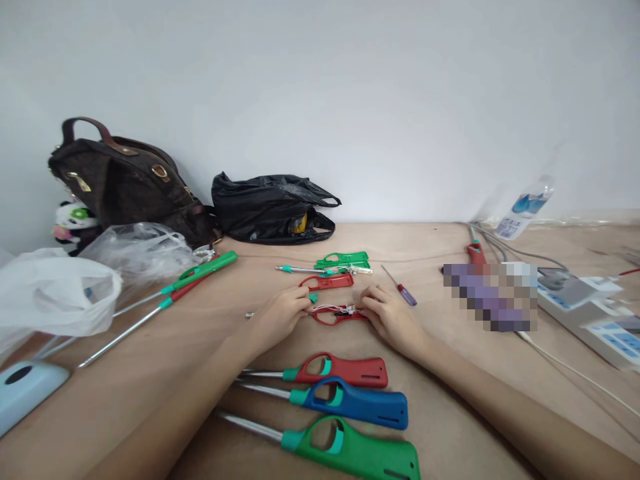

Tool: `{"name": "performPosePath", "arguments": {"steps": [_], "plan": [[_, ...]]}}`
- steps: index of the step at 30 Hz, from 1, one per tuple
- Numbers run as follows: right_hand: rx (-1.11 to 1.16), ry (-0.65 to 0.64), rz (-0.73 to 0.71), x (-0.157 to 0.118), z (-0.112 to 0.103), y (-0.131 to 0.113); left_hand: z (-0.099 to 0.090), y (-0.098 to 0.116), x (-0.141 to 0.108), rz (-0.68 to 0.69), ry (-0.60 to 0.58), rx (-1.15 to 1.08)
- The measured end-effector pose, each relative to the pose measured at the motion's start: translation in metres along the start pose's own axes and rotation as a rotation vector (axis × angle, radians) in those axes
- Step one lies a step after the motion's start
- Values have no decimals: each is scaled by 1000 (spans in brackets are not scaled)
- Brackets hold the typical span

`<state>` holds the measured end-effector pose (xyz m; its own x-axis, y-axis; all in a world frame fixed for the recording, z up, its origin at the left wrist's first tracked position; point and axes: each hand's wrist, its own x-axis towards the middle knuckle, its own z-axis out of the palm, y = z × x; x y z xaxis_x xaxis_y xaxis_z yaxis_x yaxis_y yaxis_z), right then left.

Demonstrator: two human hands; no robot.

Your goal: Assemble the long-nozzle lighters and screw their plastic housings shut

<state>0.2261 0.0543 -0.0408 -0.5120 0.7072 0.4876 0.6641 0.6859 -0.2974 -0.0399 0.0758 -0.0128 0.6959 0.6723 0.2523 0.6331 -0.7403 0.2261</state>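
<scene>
An opened red gas lighter (327, 319) lies between my hands, its white wires and small dark inner parts showing. My left hand (283, 311) is closed at its front end, where the metal tube sticks out behind the fingers. My right hand (389, 315) pinches the handle end; its fingertips partly hide what they grip. A loose red shell half (333, 282) and a small teal piece (313, 297) rest just beyond my left fingers. Farther back is an opened green lighter shell (345, 259) with its tube and inner parts beside it. A purple-handled screwdriver (407, 295) lies beyond my right hand.
Nearer me lie a red lighter (357, 371), a blue lighter (373, 402) and a green lighter (375, 450). More lighters (205, 272) and plastic bags (65, 293) are left. A black bag (265, 207) and backpack (135, 187) stand behind; a power strip (570, 310) and bottle (525, 208) right.
</scene>
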Motion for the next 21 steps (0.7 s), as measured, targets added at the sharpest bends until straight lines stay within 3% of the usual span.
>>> {"name": "performPosePath", "arguments": {"steps": [4, 12, 21], "plan": [[7, -8, 21, -1, -1, 1, 1, 1, -2, 9, -6, 73], [135, -22, 81, 0, -3, 10, -3, 3, -2, -160, 60, -204], [95, -10, 27, 5, -9, -12, -10, 5, -1, -156, 93, -176]]}}
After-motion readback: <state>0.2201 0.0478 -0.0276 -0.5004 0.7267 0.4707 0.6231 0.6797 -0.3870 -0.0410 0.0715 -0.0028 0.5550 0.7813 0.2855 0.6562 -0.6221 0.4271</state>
